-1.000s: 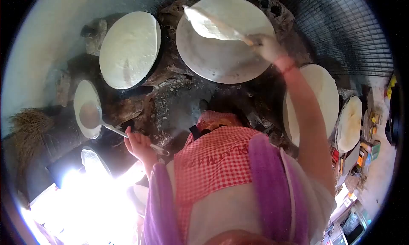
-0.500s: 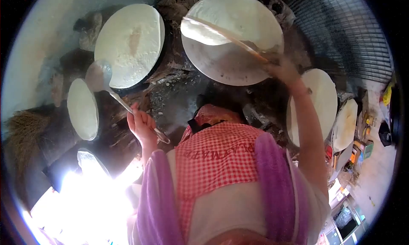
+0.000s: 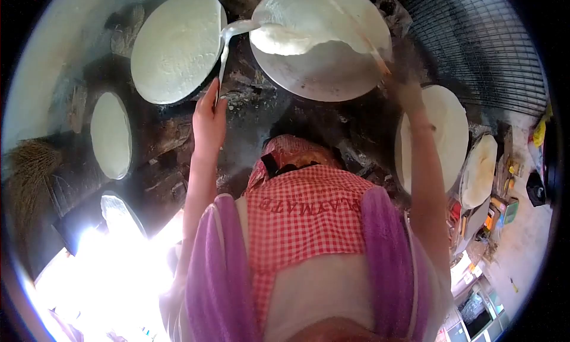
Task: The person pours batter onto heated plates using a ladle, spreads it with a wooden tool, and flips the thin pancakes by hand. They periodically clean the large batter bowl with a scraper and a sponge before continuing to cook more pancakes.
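Observation:
My left hand is closed around the handle of a metal ladle, whose bowl is tilted at the left edge of a large round griddle. Pale batter coats the far part of that griddle and lies thick near the ladle. Bare grey surface shows on its near part. My right hand, smeared by motion, grips the near end of a thin wooden stick that reaches over the batter. To the left, a second griddle bears a round, pale batter sheet.
More pale rounds lie at the left and right, with a browner round farther right. A wire mesh rack stands at upper right. A straw broom is at far left. Bright glare covers the lower left.
My left hand has moved up and right, bringing the ladle from the left griddle to the central one. The stick has swung clockwise across the batter. The whole view has shifted slightly.

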Demonstrator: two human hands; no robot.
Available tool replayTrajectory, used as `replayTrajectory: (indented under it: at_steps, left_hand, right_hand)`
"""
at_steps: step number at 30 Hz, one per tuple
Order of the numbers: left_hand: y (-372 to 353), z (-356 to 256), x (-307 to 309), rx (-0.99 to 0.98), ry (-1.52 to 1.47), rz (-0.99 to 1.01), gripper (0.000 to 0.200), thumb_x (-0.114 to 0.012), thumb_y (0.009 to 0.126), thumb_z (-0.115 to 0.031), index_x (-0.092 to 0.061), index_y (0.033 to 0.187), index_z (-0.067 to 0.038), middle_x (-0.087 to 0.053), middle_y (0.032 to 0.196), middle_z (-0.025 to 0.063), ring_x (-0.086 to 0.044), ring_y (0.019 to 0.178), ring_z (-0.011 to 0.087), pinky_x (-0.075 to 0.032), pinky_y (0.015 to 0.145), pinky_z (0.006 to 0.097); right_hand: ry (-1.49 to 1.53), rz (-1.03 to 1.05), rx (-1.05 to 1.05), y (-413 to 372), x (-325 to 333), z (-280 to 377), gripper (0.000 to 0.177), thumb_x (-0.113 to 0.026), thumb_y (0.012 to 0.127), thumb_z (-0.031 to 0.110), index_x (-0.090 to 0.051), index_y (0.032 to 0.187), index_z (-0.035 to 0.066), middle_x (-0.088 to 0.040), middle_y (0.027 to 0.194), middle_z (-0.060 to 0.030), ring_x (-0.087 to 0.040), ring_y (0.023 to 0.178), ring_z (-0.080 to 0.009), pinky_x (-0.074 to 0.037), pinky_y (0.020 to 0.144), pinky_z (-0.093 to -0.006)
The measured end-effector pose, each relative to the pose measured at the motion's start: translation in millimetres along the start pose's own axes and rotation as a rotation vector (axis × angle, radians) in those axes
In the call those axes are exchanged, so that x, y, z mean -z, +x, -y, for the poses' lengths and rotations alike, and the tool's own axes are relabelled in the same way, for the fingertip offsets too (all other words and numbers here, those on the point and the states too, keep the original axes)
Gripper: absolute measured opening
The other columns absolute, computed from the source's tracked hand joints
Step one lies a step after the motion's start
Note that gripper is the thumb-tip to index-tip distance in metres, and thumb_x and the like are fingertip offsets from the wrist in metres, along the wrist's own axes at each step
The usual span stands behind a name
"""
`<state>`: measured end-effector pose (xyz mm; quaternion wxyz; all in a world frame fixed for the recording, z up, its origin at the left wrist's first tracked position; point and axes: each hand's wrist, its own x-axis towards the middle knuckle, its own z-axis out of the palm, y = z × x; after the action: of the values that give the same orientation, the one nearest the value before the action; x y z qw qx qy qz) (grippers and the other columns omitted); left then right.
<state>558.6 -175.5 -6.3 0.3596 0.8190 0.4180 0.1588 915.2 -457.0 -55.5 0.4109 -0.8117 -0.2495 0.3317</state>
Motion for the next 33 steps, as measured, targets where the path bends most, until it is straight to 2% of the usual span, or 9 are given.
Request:
replayTrajectory:
  at_steps: [5, 11, 14, 16, 19, 24, 29, 31, 33]
  left_hand:
    - [-12.4, -1.9, -32.2, -0.151, 0.209, -0.089, 0.045, -0.059, 0.086, -0.010, -0.052, 0.131, -0.008, -0.060, 0.098, 0.0225, -0.057, 0.087, 0.0388, -0.046, 0.076, 0.0435]
    - [-82.6, -4.6, -33.9, -0.067, 0.074, 0.110, 0.051, -0.060, 0.084, -0.006, -0.049, 0.134, -0.010, -0.058, 0.090, 0.0172, -0.057, 0.081, 0.0327, -0.047, 0.071, 0.0412]
    - [-92.5, 0.7, -47.1, -0.225, -0.029, 0.163, 0.052, -0.060, 0.083, -0.006, -0.050, 0.133, -0.010, -0.058, 0.091, 0.0178, -0.057, 0.082, 0.0364, -0.047, 0.074, 0.0426]
    - [-82.1, -0.6, -58.1, -0.238, -0.132, 0.261, 0.051, -0.061, 0.082, -0.005, -0.052, 0.132, -0.012, -0.058, 0.090, 0.0185, -0.057, 0.084, 0.0385, -0.048, 0.074, 0.0423]
    - [-49.9, 25.7, -82.5, -0.388, -0.236, 0.291, 0.050, -0.060, 0.082, -0.003, -0.052, 0.131, -0.011, -0.059, 0.086, 0.0179, -0.060, 0.081, 0.0340, -0.049, 0.072, 0.0388]
    - [-53.4, 0.9, 23.7, 0.144, -0.989, 0.382, 0.040, -0.048, 0.096, -0.015, -0.045, 0.133, -0.001, -0.047, 0.069, -0.0023, -0.038, 0.049, 0.0035, -0.029, 0.042, 0.0181]
    - [-54.7, 76.8, 75.9, 0.276, -1.176, 0.048, 0.034, -0.042, 0.099, -0.017, -0.046, 0.127, 0.000, -0.031, 0.062, -0.0056, -0.026, 0.045, 0.0026, -0.023, 0.038, 0.0187]
    - [-71.9, 100.3, 96.3, 0.380, -1.136, -0.086, 0.032, -0.042, 0.099, -0.016, -0.047, 0.126, 0.000, -0.028, 0.062, -0.0056, -0.024, 0.045, 0.0025, -0.022, 0.037, 0.0196]
    - [-95.6, 131.3, 108.7, 0.411, -1.125, -0.172, 0.031, -0.042, 0.099, -0.016, -0.047, 0.126, -0.001, -0.029, 0.062, -0.0055, -0.024, 0.045, 0.0025, -0.021, 0.037, 0.0195]
  right_hand:
    - [-0.240, 0.061, 0.247, 8.2, -45.7, 31.8, 0.039, -0.065, 0.084, 0.023, -0.062, 0.117, 0.002, -0.069, 0.098, -0.0102, -0.064, 0.088, -0.0149, -0.049, 0.078, -0.0286]
    - [-0.057, 0.138, -0.194, -116.6, -54.1, 33.8, 0.036, -0.062, 0.088, 0.019, -0.060, 0.121, 0.005, -0.065, 0.107, -0.0206, -0.063, 0.097, -0.0341, -0.050, 0.080, -0.0374]
    - [-0.488, -0.099, 0.428, -164.3, -116.5, -103.8, 0.043, -0.060, 0.089, 0.024, -0.055, 0.125, 0.001, -0.065, 0.105, -0.0228, -0.063, 0.093, -0.0357, -0.050, 0.079, -0.0404]
    - [-0.496, -0.093, -0.387, -194.3, -157.3, -140.2, 0.053, -0.062, 0.086, 0.033, -0.051, 0.129, 0.004, -0.064, 0.107, -0.0216, -0.061, 0.097, -0.0386, -0.048, 0.081, -0.0441]
    - [-0.367, -0.426, -0.213, -168.5, -204.8, -180.7, 0.056, -0.066, 0.081, 0.040, -0.055, 0.122, 0.003, -0.064, 0.104, -0.0210, -0.059, 0.097, -0.0410, -0.047, 0.084, -0.0453]
    - [0.990, -0.187, -0.164, -98.3, -245.7, 96.8, 0.019, -0.066, 0.086, 0.021, -0.056, 0.096, 0.008, -0.059, 0.071, -0.0049, -0.053, 0.046, -0.0148, -0.041, 0.038, -0.0270]
    - [0.462, -0.068, -0.372, -23.9, -325.6, 123.9, 0.022, -0.064, 0.088, 0.027, -0.061, 0.097, 0.007, -0.060, 0.067, -0.0046, -0.047, 0.037, -0.0154, -0.038, 0.033, -0.0299]
    - [1.248, -0.039, -0.183, -38.8, -341.3, 111.6, 0.017, -0.057, 0.093, 0.025, -0.054, 0.098, 0.008, -0.056, 0.063, -0.0040, -0.043, 0.036, -0.0127, -0.031, 0.033, -0.0253]
    - [1.071, -0.167, -0.343, -81.2, -325.2, 102.3, 0.019, -0.058, 0.092, 0.025, -0.054, 0.097, 0.008, -0.051, 0.058, -0.0019, -0.041, 0.036, -0.0116, -0.029, 0.033, -0.0244]
